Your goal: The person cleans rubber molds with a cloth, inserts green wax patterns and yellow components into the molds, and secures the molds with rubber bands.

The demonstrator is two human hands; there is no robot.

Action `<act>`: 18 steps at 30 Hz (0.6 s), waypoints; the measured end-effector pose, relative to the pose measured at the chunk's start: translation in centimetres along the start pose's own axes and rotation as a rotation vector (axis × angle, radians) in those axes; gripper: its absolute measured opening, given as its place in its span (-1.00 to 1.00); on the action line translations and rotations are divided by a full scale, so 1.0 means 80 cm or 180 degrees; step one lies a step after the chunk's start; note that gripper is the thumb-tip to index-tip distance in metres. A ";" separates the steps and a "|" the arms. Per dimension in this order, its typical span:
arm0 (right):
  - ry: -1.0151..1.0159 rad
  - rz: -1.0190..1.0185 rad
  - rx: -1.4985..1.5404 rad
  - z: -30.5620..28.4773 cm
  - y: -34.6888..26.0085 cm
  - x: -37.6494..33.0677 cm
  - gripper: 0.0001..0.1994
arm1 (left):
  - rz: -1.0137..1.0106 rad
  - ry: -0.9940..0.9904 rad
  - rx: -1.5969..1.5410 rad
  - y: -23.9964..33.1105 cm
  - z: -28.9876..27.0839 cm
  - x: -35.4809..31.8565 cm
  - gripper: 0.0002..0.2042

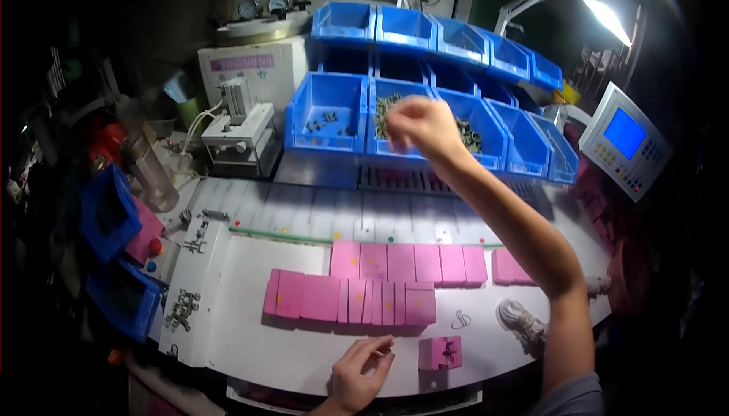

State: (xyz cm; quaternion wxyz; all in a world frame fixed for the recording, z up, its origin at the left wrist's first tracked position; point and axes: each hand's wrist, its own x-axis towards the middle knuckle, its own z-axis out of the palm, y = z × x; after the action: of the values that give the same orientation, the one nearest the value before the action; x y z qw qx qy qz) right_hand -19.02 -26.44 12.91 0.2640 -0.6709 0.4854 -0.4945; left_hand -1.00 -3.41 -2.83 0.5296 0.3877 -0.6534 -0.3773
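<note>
White bench point(250, 325), pink blocks point(357, 298) rowed mid-surface. I see my right hand point(421, 127) pinched at the blue bin point(395, 124) behind them; left hand point(361, 370) loosely curled beside the single pink block point(440, 353), in front.

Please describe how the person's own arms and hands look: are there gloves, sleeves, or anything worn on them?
Both hands are bare, with no gloves. The right hand shows no ring, watch or band, and its long forearm is uncovered up to a short grey sleeve at the lower edge. The left hand is also bare; only its wrist is in view, so any sleeve there cannot be seen.
</note>
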 end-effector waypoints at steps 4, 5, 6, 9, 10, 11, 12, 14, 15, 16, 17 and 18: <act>0.0691 -0.0021 0.0613 0.012 0.035 0.099 -0.56 | -0.0134 -0.0248 -0.0113 -0.004 -0.001 -0.005 -0.77; 0.0647 -0.0034 0.0461 0.013 0.038 0.097 -0.57 | -0.0156 -0.0227 -0.0138 -0.005 -0.001 -0.007 -0.77; 0.0565 -0.0275 0.0325 0.023 0.040 0.081 -0.60 | -0.0213 -0.0194 -0.0156 -0.006 -0.007 -0.010 -0.77; 0.0425 -0.1034 -0.0464 0.027 0.044 -0.012 -0.77 | -0.0388 -0.0345 -0.0205 0.000 -0.014 -0.010 -0.75; 0.0281 -0.1276 -0.0591 0.025 0.045 -0.049 -0.80 | -0.0506 -0.0537 -0.0190 0.003 -0.016 -0.009 -0.72; -0.0230 -0.0698 -0.0537 0.011 0.033 -0.096 -0.76 | -0.0567 -0.0587 -0.0214 -0.002 -0.009 -0.007 -0.72; -0.0295 -0.0906 -0.0960 0.002 0.010 -0.136 -0.77 | -0.0256 -0.0790 0.0179 -0.007 -0.003 -0.007 -0.60; -0.0372 -0.1009 -0.1174 -0.021 -0.008 -0.207 -0.78 | 0.0185 -0.1126 0.0483 -0.009 0.015 -0.007 -0.39; -0.0533 -0.0611 -0.1087 -0.031 -0.022 -0.238 -0.77 | 0.0269 -0.1244 0.0437 -0.007 0.024 -0.007 -0.32; -0.0584 -0.0510 -0.1122 -0.040 -0.028 -0.266 -0.77 | 0.0292 -0.1754 0.0205 -0.016 0.034 -0.005 -0.18; -0.0638 -0.0412 -0.1149 -0.048 -0.030 -0.289 -0.78 | 0.0380 -0.1758 0.0360 -0.016 0.047 -0.004 -0.22; -0.0705 -0.0375 -0.1128 -0.053 -0.030 -0.310 -0.79 | 0.0331 -0.1753 0.0287 -0.016 0.052 -0.001 -0.23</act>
State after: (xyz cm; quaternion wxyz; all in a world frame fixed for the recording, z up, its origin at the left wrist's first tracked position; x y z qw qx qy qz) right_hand -22.98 -2.37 6.39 0.1643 -0.7843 0.4927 -0.3392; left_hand -4.96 -3.53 -4.61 0.3330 0.2597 -0.8078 -0.4113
